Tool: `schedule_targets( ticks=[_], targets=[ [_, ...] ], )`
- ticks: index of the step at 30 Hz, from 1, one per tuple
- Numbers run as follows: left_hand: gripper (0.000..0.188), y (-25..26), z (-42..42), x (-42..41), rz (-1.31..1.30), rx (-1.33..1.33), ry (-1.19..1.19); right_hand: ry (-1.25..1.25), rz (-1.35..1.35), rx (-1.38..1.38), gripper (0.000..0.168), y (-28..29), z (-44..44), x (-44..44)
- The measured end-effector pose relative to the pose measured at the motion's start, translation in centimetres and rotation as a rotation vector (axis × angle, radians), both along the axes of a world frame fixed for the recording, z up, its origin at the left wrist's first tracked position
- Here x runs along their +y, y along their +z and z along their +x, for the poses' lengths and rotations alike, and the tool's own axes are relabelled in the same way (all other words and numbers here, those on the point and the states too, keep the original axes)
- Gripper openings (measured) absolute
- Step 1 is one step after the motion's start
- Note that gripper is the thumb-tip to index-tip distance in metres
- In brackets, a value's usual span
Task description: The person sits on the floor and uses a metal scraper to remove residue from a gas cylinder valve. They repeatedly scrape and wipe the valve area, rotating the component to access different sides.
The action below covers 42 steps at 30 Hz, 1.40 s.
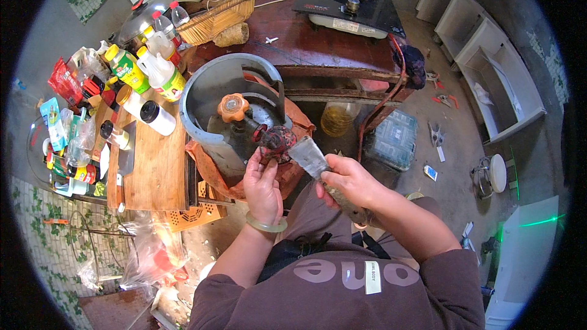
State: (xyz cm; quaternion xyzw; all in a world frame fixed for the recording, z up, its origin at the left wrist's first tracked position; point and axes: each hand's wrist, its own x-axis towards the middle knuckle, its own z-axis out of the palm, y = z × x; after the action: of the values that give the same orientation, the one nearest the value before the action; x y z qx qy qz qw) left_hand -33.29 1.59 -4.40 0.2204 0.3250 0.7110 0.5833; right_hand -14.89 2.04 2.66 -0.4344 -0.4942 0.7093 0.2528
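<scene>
A gas cylinder [202,135] with a grey collar stands before me, an orange valve knob [233,107] inside the collar. A dirty red and black gas regulator [278,143] joins the valve. My left hand [264,188], with a pale bangle at its wrist, grips the regulator's lower edge between thumb and fingers. My right hand [346,181] is closed round the handle of a scraper or putty knife with a wide, worn metal blade [309,156]. The blade's end is at the regulator's right side; whether it touches cannot be told. An orange plastic bag [293,176] surrounds the cylinder's lower part.
A dark red table [284,52] bears a gas stove [351,4] and a wicker basket [215,20]. A red hose [383,103] hangs from the stove. At left, bottles and a knife [119,192] lie on a wooden board [156,169]. A toolbox [393,140] and pliers [435,135] are on the floor.
</scene>
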Motion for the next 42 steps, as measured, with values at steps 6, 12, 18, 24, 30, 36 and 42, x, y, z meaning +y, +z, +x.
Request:
schedule_targets(
  ticks=[6, 12, 18, 24, 30, 36, 42],
  targets=[
    [0.034, 0.7, 0.2, 0.1, 0.013, -0.022, -0.012, -0.030, 0.230, -0.288, 0.006, 1.1, -0.6, 0.3],
    [0.036, 0.5, -0.2, 0.2, 0.009, -0.008, -0.062, -0.045, 0.308, -0.366, 0.006, 1.1, -1.7, 0.7],
    [0.035, 0.3, -0.7, 0.0, -0.008, -0.029, -0.079, -0.077, 0.326, -0.328, 0.007, -1.0, -2.6, -1.6],
    [0.032, 1.4, -1.1, -0.7, -0.045, -0.035, -0.088, -0.058, 0.262, -0.273, 0.007, -0.8, -2.4, -2.3],
    [0.034, 0.3, -1.8, -0.8, -0.049, -0.160, -0.197, -0.117, 0.226, -0.203, 0.006, -0.5, -1.5, -1.8],
    [0.034, 0.5, -1.5, -0.5, -0.080, -0.289, -0.241, -0.067, 0.356, -0.322, 0.006, -0.5, -2.2, -1.5],
    [0.035, 0.0, -1.9, -0.2, -0.087, -0.291, -0.258, -0.184, 0.369, -0.235, 0.007, -0.6, -2.0, -1.8]
  ],
)
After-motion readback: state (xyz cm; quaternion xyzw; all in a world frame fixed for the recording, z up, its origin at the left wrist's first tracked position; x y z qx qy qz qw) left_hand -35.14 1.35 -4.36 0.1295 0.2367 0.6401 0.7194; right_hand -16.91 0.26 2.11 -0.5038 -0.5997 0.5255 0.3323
